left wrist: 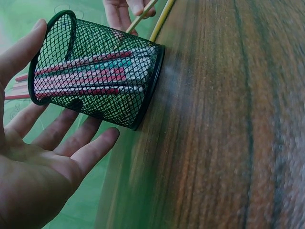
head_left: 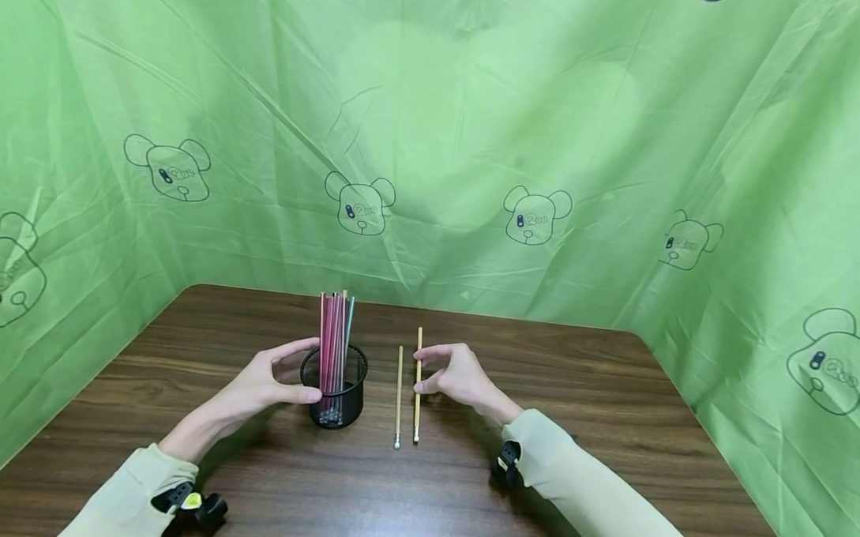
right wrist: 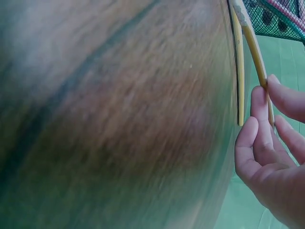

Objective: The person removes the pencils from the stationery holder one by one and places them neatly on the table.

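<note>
1. Black mesh cup (head_left: 355, 406), upright on the wood-grained counter (head_left: 309, 485), left of centre in the lower half of the head view. Slim pencils (head_left: 332, 328), mostly pink, stand inside it, ferrules downward.
2. Left hand (head_left: 255, 385), lower left of the head view, curved around the cup. Thumb and index finger span the rim; the remaining fingers spread along the mesh, though how firmly they press cannot be told.
3. Right hand (head_left: 462, 376), just right of centre. Thumb and index finger are closed in a pinch on a yellow pencil (head_left: 416, 422). In the right wrist view this pencil slants away from the counter; whether its eraser end touches the wood cannot be told.
4. Second yellow pencil (head_left: 398, 398), lying on the counter near the frame's centre, between the cup and the held pencil, touched by neither hand.
5. Stage of the work: apparently the lifting of one pencil while the cup is steadied. The next move seems to call for a secure pinch, clearing the neighbouring pencil.
</note>
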A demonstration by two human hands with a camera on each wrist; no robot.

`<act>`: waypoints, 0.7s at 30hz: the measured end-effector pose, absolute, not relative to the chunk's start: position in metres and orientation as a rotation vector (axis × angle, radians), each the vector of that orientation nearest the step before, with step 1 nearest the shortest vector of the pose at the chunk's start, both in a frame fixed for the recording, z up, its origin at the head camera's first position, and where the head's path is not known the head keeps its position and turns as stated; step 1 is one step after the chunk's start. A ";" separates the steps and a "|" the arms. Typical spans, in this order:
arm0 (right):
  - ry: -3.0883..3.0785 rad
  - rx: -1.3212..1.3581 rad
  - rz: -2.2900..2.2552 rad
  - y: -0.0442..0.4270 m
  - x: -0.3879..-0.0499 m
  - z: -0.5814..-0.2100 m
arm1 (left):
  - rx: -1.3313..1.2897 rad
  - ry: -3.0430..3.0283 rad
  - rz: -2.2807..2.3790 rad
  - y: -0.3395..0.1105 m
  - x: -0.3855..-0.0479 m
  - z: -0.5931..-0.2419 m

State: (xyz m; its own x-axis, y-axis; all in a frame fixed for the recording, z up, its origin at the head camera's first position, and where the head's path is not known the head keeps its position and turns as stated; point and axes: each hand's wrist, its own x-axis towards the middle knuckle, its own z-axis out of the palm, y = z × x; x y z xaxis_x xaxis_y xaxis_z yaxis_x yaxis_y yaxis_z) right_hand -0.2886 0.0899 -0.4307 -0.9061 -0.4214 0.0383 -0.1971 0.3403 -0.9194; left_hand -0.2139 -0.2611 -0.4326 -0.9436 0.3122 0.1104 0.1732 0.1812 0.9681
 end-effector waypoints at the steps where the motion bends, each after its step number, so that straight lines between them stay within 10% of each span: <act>1: 2.406 -0.558 -1.587 0.089 -0.289 -0.431 | 0.481 2.326 1.880 -0.261 -0.214 -0.432; 21: 2.554 -0.512 -1.417 0.083 -0.287 -0.433 | 0.476 2.310 1.884 -0.261 -0.214 -0.432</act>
State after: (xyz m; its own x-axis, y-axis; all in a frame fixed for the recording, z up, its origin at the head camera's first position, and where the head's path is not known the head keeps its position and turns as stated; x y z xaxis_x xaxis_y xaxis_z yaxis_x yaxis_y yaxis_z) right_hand -0.2871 0.0826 -0.4331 -0.9253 -0.3791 0.0128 -0.2115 0.4875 -0.8471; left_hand -0.2136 -0.2611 -0.4315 -0.9430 0.3169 0.1019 0.1635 0.1741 0.9711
